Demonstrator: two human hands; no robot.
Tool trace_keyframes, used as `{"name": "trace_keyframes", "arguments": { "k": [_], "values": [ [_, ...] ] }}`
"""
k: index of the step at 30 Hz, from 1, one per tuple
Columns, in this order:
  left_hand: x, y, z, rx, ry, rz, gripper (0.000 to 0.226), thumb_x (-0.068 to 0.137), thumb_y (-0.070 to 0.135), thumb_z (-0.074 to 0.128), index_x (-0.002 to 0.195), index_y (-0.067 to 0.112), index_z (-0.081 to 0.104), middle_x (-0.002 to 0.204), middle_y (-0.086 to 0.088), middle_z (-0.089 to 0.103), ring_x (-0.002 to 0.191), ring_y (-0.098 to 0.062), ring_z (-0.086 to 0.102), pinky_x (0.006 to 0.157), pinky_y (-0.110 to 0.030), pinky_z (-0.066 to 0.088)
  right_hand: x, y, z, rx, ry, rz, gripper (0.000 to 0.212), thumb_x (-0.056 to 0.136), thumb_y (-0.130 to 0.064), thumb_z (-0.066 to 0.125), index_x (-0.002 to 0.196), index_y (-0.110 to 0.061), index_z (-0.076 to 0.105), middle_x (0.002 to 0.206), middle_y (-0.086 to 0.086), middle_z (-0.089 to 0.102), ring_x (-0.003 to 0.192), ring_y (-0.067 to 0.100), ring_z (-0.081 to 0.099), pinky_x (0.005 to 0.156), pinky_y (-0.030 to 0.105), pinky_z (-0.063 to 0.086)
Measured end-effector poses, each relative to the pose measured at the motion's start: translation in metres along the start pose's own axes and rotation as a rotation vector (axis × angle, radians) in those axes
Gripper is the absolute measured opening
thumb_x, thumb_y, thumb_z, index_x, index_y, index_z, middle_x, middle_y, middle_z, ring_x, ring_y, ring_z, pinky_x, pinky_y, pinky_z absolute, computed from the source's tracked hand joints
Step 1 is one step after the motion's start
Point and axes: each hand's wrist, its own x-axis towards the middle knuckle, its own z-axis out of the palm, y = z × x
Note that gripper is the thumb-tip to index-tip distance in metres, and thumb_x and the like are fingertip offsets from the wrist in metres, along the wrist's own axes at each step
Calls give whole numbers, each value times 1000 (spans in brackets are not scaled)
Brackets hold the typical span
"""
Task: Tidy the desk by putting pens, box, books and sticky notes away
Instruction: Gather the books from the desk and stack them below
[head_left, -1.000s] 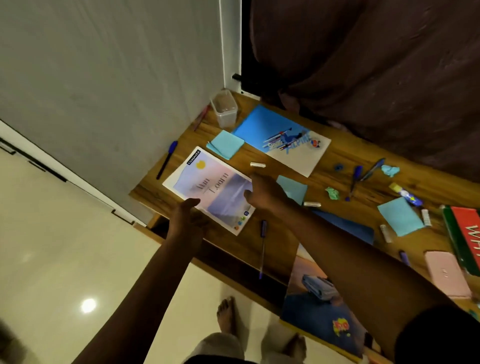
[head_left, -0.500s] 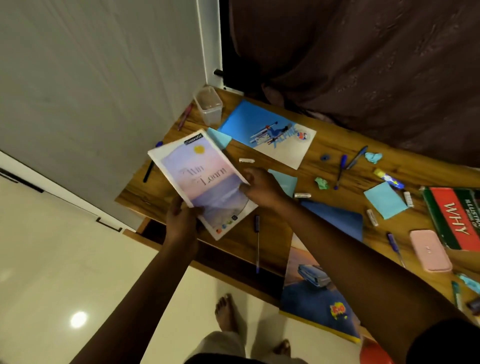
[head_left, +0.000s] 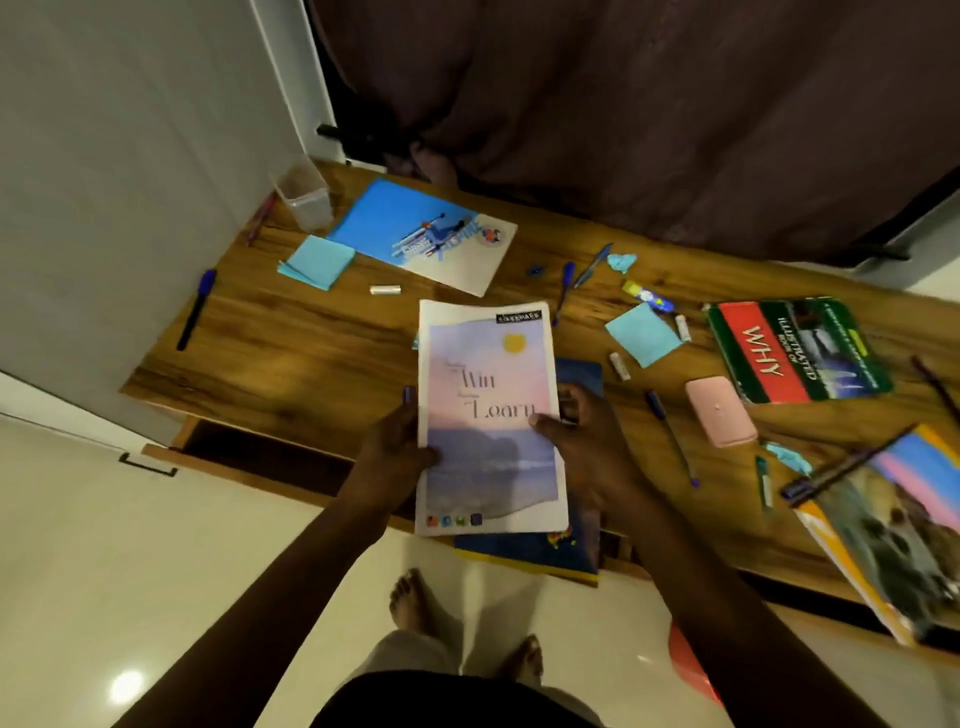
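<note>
1. I hold the notebook (head_left: 491, 415) in both hands. My left hand (head_left: 397, 449) clasps its left edge, thumb on the cover and fingers behind. My right hand (head_left: 587, 452) clasps the right edge the same way, thumb pressed near the word on the front.
2. I grip both long edges because the notebook is thin and would sag from one corner; I judge two holds keep it flat and let me turn it squarely.
3. It sits between my hands, lifted off the desk (head_left: 322, 364), cover facing me, top edge away from my wrists.
4. Just under my right hand lies a dark blue book (head_left: 579, 376) that juts past the desk's near edge. I judge I am lining the notebook up over it to start a stack.
5. The notebook has a white border, a pastel pink and violet sky, a yellow sun near the top right, a hazy shore below and small coloured icons at the bottom left. The cover looks soft and slightly worn at the edges.
6. Beyond my left hand lie a blue pad (head_left: 317, 260) and a black pen (head_left: 195, 309); farther off stands a clear box (head_left: 304, 195).
7. Right of my right hand are a pink case (head_left: 719, 410), a blue pen (head_left: 670, 436), and the green book (head_left: 795, 348) beyond.
8. The drawer (head_left: 249, 452) below my left hand stands open, I judge for stowing.
</note>
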Motion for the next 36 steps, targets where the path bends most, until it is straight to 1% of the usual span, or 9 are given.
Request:
{"name": "trace_keyframes", "arguments": {
  "k": [6, 9, 11, 14, 19, 26, 30, 32, 36],
  "values": [
    [13, -31, 32, 415, 8, 36, 53, 80, 1, 77, 128, 16, 64, 110, 0, 71, 95, -17, 69, 86, -43, 61, -28, 48, -23, -43, 79, 122, 36, 90, -17, 77, 120, -12, 57, 127, 7, 70, 110, 25, 70, 92, 40, 61],
    [17, -36, 43, 575, -10, 109, 52, 81, 10, 80, 129, 17, 63, 111, 7, 69, 85, -6, 64, 75, -26, 57, -29, 59, -29, -117, 100, 111, 37, 90, -22, 76, 123, -14, 60, 128, 6, 71, 108, 23, 71, 89, 40, 62],
    [21, -35, 49, 657, -19, 157, 51, 82, 12, 80, 130, 18, 63, 114, 5, 70, 85, -6, 63, 72, -19, 52, -28, 63, -32, -212, 103, 87, 39, 91, -26, 75, 126, -15, 62, 128, 5, 70, 107, 24, 71, 84, 27, 60],
    [26, -35, 53, 768, -27, 192, 50, 84, 11, 77, 131, 20, 64, 120, 1, 72, 91, -15, 70, 67, -14, 49, -26, 68, -33, -342, 77, 27, 39, 93, -28, 73, 128, -15, 63, 127, 3, 71, 106, 24, 72, 65, 2, 45],
    [23, -41, 59, 867, 2, 229, 45, 88, 14, 75, 131, 17, 63, 126, -1, 71, 106, -23, 72, 86, -31, 58, -27, 79, -34, -361, 86, -41, 47, 89, -28, 77, 131, -18, 59, 130, 3, 69, 108, 23, 72, 82, 20, 55],
    [25, -42, 60, 924, 45, 234, 41, 89, 20, 74, 127, 17, 61, 125, -3, 70, 109, -22, 70, 89, -32, 56, -20, 78, -38, -488, 90, -137, 73, 87, -30, 78, 150, -25, 40, 143, 3, 55, 129, 24, 59, 94, 38, 60],
    [40, -20, 55, 840, 191, 198, 48, 89, 30, 75, 132, 20, 57, 112, 0, 70, 92, -12, 66, 82, -27, 55, 5, 52, -40, -543, 80, -209, 58, 91, -30, 71, 143, -25, 47, 137, 3, 60, 124, 22, 61, 93, 34, 59],
    [53, -4, 50, 739, 261, 209, 45, 89, 29, 75, 131, 24, 58, 116, 2, 69, 95, -10, 65, 82, -25, 52, 25, 32, -38, -575, 70, -266, 50, 93, -33, 68, 139, -27, 48, 132, 1, 62, 117, 19, 65, 88, 26, 58],
    [87, 30, 36, 247, 301, 193, 47, 88, 19, 77, 131, 18, 59, 125, -2, 67, 106, -14, 67, 77, -20, 55, 74, -13, -22, -598, 49, -348, 58, 92, -38, 69, 144, -23, 49, 148, 3, 51, 132, 24, 53, 102, 31, 49]
  ]
}}
